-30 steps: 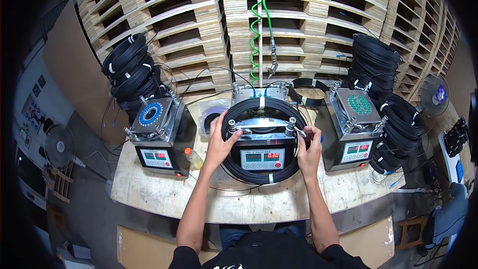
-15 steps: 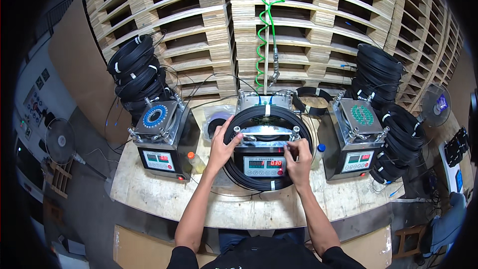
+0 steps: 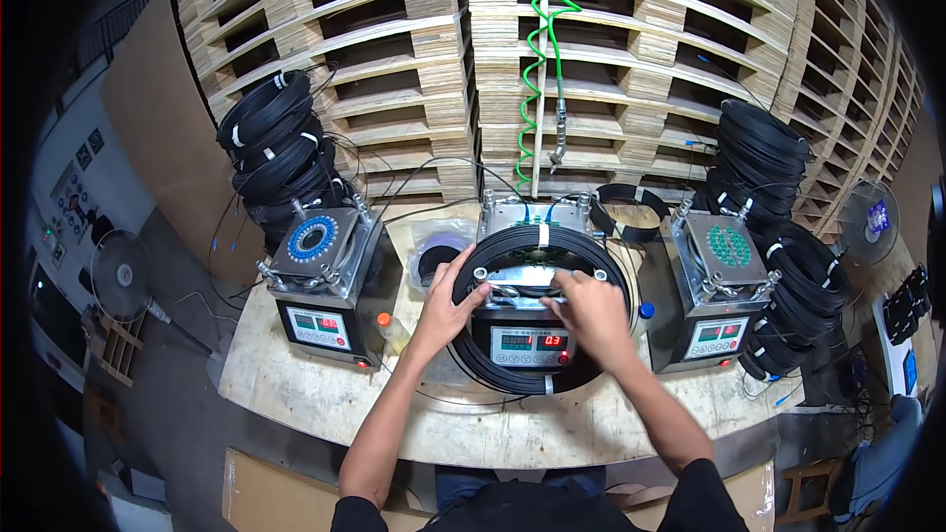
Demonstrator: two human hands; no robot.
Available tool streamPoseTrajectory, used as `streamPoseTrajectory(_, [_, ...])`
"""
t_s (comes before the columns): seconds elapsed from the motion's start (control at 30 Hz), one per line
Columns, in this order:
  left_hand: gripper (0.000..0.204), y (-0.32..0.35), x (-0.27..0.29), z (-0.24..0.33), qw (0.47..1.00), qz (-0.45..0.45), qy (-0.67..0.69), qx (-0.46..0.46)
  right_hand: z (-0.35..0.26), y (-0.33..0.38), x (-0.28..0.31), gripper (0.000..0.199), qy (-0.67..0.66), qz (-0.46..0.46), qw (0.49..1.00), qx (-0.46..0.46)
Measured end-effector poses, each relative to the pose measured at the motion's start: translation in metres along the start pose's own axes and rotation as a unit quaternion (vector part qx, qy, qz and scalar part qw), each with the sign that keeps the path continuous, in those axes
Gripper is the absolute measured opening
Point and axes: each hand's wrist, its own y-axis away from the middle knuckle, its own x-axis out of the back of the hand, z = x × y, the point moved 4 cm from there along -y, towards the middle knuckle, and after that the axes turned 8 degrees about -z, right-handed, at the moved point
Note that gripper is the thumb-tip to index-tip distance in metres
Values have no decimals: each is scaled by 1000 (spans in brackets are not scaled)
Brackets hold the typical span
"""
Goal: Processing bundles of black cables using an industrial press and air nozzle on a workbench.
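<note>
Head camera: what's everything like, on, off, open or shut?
Middle machine: on
Left machine: on
Right machine: on
Orange-capped bottle: closed
Blue-capped bottle: closed
Middle coil: banded
Left coils: piled
Right coils: piled
Green hose: coiled, hanging
Left fan: motion unclear
Right fan: motion unclear

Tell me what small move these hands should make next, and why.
Perhaps ease the right hand back slightly: it hides the space inside the middle machine's right post, whereas a shiny metal piece shows inside the left post. The left hand, at the left side of the black cable coil, could wait.
</note>
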Motion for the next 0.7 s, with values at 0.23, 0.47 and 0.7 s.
streamPoseTrajectory(0.23, [66,-14,9,16,997,-56,-37,-41,55,-145,57,28,17,-7,983,183])
streamPoseTrajectory(0.47, [66,-15,14,15,995,-96,-16,-28,76,-208,-21,12,83,-399,911,68])
streamPoseTrajectory(0.7, [57,-29,26,26,991,-111,-67,-39,81,-213,-5,12,85,-374,916,118])
